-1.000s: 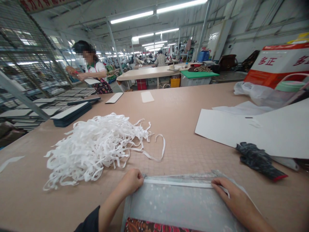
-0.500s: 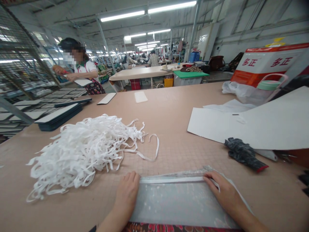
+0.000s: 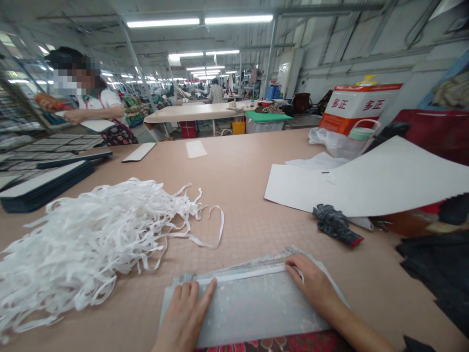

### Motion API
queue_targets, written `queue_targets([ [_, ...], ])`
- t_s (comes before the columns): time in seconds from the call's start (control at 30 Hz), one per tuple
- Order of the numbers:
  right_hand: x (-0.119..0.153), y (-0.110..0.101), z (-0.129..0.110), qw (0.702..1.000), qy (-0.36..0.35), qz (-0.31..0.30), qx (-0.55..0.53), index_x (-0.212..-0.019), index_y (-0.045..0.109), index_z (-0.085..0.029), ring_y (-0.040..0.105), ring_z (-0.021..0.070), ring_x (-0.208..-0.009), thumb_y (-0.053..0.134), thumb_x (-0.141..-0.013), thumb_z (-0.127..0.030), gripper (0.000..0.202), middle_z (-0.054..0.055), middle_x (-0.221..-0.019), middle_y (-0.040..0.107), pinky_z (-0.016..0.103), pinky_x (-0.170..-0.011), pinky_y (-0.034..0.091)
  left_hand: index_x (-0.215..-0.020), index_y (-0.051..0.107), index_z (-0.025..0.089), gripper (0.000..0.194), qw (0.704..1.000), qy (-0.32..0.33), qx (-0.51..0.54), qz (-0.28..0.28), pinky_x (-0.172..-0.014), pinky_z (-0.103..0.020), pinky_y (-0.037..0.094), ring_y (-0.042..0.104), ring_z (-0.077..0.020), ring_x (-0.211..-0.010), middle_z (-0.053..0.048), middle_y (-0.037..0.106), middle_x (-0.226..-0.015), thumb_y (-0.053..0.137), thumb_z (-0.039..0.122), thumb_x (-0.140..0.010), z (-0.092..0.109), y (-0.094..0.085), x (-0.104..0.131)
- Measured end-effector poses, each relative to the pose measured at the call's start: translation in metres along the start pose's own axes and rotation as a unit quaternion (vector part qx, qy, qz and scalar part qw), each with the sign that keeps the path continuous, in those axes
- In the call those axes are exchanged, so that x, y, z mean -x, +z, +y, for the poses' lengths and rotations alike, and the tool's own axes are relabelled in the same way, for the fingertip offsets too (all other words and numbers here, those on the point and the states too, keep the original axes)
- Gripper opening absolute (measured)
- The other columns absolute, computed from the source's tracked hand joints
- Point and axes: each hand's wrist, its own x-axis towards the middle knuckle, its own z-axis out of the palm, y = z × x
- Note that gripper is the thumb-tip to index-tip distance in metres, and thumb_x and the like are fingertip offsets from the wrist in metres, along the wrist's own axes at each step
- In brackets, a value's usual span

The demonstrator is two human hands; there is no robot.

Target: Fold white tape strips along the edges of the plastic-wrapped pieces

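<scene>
A grey, sheer-looking fabric piece [image 3: 252, 308] lies before me, with a white fabric strip [image 3: 245, 275] running along its far edge. My left hand [image 3: 188, 305] rests flat on the fabric's left part, fingers stretched, the index fingertip at the strip's left end. At the other end my right hand [image 3: 311, 278] pinches the strip between thumb and fingers, and a short white tail curls out beneath it. Red and dark patterned cloth [image 3: 278, 341] shows along the fabric's near edge. To the left spreads a big tangled pile of white strips [image 3: 98, 234].
A dark glove [image 3: 337, 225] lies by a large white board [image 3: 351, 188] on the right. Stacked dark-edged panels [image 3: 47, 183] sit at the left edge. Dark cloth pieces [image 3: 439, 274] lie far right. Across the table a co-worker [image 3: 98, 107] holds a pale panel.
My view has turned right, so things sit further left. My left hand has spread its fingers, with its index finger now extended onto the strip's end. The right hand keeps its pinch.
</scene>
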Motion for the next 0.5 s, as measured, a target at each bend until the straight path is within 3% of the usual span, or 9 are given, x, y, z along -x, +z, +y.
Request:
queue_targets([
  [0.1,0.000,0.001,-0.001,1.000,0.004,-0.004,0.004,-0.078,0.054,-0.022,0.056,0.0183,-0.073,0.042,-0.083,-0.023,0.014,0.003,-0.076,0.058,0.031,-0.068,0.045,-0.128,0.037,0.029,0.067,1.000,0.003,0.014,-0.013,-0.076,-0.039,0.043,0.055,-0.0225,-0.089,-0.008,0.058,-0.100,0.031,-0.004,-0.070,0.001,-0.001,-0.004],
  [0.2,0.000,0.003,-0.003,1.000,0.007,-0.008,0.015,-0.076,0.053,-0.021,0.055,0.0184,-0.072,0.042,-0.083,-0.021,0.013,0.003,-0.074,0.057,0.032,-0.068,0.044,-0.124,0.044,0.018,0.060,0.999,0.028,0.040,-0.001,-0.083,-0.040,0.041,0.050,-0.0248,-0.102,-0.013,0.054,-0.114,0.032,-0.003,-0.069,0.011,-0.002,-0.014],
  [0.33,-0.002,0.004,-0.006,0.999,0.016,-0.013,0.030,-0.075,0.052,-0.020,0.054,0.0189,-0.072,0.041,-0.083,-0.018,0.014,0.003,-0.074,0.056,0.032,-0.067,0.042,-0.124,0.044,0.013,0.059,0.993,0.085,0.082,0.025,-0.086,-0.040,0.039,0.047,-0.0248,-0.106,-0.012,0.052,-0.120,0.033,-0.001,-0.067,0.045,-0.004,-0.039],
  [0.5,-0.006,0.000,-0.012,0.998,0.039,-0.042,0.034,-0.075,0.053,-0.018,0.052,0.0194,-0.075,0.041,-0.082,-0.014,0.014,0.004,-0.076,0.056,0.032,-0.068,0.041,-0.121,0.047,0.017,0.053,0.989,0.059,0.119,0.069,-0.081,-0.037,0.042,0.048,-0.0234,-0.106,-0.011,0.054,-0.117,0.034,0.001,-0.072,0.089,0.002,-0.063],
])
